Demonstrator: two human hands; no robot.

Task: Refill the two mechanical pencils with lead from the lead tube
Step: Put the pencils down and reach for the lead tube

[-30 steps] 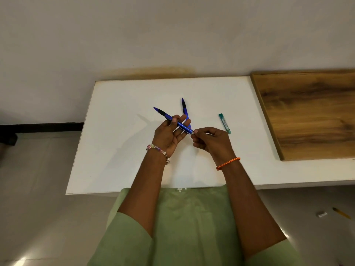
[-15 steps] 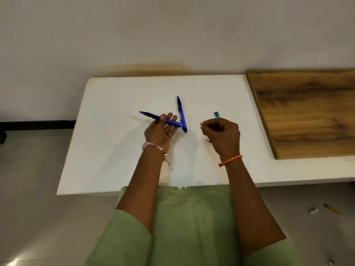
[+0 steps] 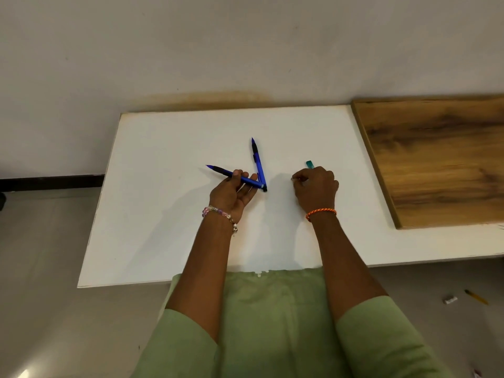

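My left hand (image 3: 231, 195) grips a blue mechanical pencil (image 3: 223, 171) low over the white table (image 3: 163, 214), its dark tip pointing left. The pencil's back end meets the rear of a second blue pencil (image 3: 258, 162), which lies flat with its tip pointing away from me. My right hand (image 3: 317, 189) rests on the table to the right with the fingers curled, pinching a small pale piece (image 3: 293, 179) that looks like the pencil's cap. The green lead tube (image 3: 309, 164) pokes out just beyond those knuckles, and the rest of it is hidden under the hand.
A brown wooden board (image 3: 436, 159) lies on the table's right part, close to the tube. The wall runs along the table's far edge. On the floor at the right lie a small white eraser (image 3: 450, 299) and a yellow pencil (image 3: 476, 296).
My right hand has pulled away from the held pencil's back end and moved right, down beside the lead tube. My left hand has lowered the pencil and swung its tip further left.
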